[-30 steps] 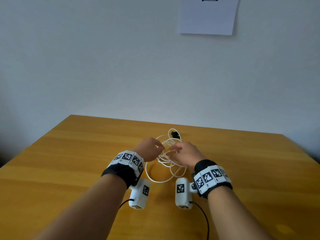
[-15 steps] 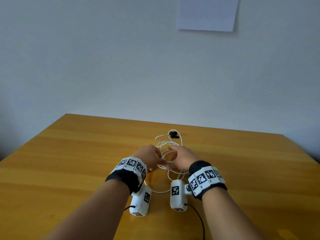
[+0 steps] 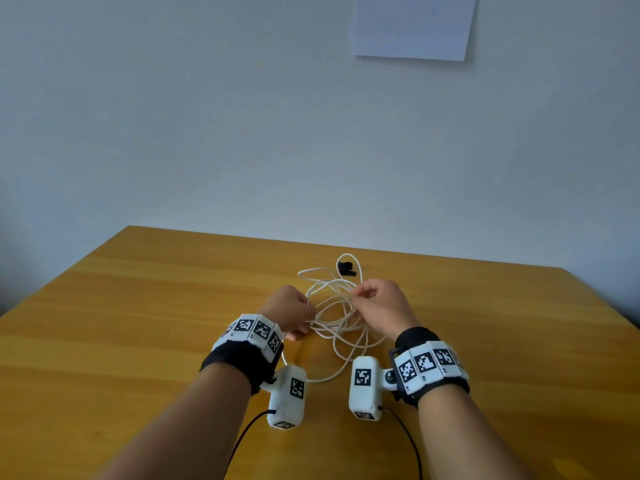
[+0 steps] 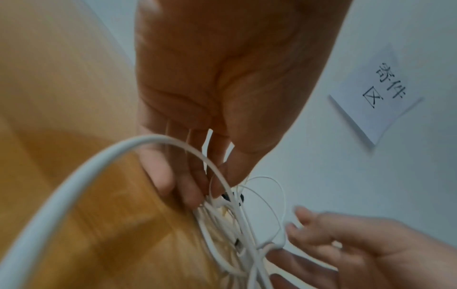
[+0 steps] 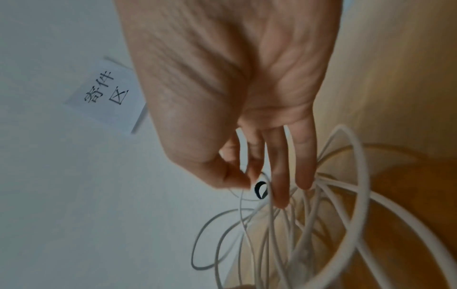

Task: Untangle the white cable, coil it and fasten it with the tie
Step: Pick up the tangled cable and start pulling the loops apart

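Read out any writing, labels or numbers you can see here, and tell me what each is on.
"寄件区": handwritten on the white paper sheet on the wall, legible in both wrist views; in the head view the sheet shows no text.
Wristbands: black-and-white square marker patterns, plus tiny print too small to read.
White cable, black tie: no text visible.

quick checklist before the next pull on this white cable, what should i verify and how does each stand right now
1. Left hand grips the white cable: ok.
2. Right hand pinches a strand: ok.
3. Cable untangled: not ok, loops cross in a loose bundle.
4. Black tie within reach on the table, beyond the hands: ok.
5. Tie free of the cable: cannot tell.
6. Cable ends located: cannot tell.
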A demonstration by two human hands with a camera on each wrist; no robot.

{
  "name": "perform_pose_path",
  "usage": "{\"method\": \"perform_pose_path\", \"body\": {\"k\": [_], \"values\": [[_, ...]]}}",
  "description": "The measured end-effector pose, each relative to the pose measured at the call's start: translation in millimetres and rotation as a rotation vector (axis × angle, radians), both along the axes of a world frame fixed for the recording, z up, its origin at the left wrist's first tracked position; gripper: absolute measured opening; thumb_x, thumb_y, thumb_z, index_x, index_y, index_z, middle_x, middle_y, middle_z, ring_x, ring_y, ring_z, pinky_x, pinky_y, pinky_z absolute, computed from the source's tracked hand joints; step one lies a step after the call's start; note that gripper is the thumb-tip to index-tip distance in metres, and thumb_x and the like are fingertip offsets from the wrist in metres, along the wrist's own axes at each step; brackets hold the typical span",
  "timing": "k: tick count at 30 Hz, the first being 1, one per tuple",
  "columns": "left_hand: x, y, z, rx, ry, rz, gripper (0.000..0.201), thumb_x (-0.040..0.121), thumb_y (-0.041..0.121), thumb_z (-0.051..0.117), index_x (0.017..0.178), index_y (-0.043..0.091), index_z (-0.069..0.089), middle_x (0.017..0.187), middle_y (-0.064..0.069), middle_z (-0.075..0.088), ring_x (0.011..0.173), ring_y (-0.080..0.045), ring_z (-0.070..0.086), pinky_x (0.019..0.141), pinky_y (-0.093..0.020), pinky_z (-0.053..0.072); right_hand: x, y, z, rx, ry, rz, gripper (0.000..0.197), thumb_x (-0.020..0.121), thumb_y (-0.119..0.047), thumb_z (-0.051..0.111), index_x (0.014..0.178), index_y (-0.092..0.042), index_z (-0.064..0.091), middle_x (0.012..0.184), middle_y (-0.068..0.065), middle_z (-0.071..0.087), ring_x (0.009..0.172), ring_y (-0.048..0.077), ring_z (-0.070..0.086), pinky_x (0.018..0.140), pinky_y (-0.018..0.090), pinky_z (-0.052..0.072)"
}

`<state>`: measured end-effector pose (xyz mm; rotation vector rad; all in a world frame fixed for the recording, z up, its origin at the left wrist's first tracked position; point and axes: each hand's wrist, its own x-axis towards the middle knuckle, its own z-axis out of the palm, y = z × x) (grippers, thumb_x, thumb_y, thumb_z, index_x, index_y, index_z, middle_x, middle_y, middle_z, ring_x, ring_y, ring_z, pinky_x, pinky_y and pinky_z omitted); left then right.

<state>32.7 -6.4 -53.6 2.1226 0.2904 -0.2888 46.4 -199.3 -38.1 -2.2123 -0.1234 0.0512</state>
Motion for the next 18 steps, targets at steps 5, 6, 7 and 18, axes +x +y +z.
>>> {"method": "perform_pose_path", "body": {"k": [5,6,7,18], "values": [[0,2,1,-0.099,-0.031,0.057,0.012,0.101,0.008,0.058,0.096,0.005,0.068,0.057,0.001,0.070,0.047,-0.009,0.065,0.050,-0.023,0.058,4,-5,-6,0.117,0.049,-0.095,0.024,0.097,0.002,0.058,0.114,-0.015,0.062,0.113,0.000,0.064,0.077,0.018,0.076,0.072,0.032,0.065],[-1,2,2,-0.123,-0.035,0.067,0.011,0.102,0.007,0.055,0.100,0.004,0.066,0.060,0.002,0.071,0.046,-0.008,0.065,0.050,-0.023,0.057,4,-4,-8,0.084,0.052,-0.066,0.031,0.096,0.002,0.060,0.122,-0.015,0.063,0.118,0.000,0.065,0.077,0.018,0.076,0.069,0.029,0.063],[-1,2,1,-0.145,-0.038,0.076,0.012,0.103,0.006,0.052,0.104,0.004,0.064,0.066,0.001,0.072,0.047,-0.009,0.065,0.050,-0.024,0.057,4,-2,-10,0.055,0.054,-0.031,0.035,0.095,0.001,0.061,0.126,-0.015,0.063,0.120,0.000,0.067,0.079,0.019,0.075,0.068,0.029,0.063],[1,5,-4,-0.305,-0.114,0.140,0.018,0.109,0.010,0.036,0.108,0.011,0.054,0.083,-0.008,0.079,0.075,-0.020,0.073,0.060,-0.030,0.059,4,19,-13,-0.105,0.008,0.113,0.040,0.098,-0.016,0.067,0.137,-0.024,0.065,0.139,-0.002,0.065,0.114,0.016,0.063,0.086,0.022,0.048]]}}
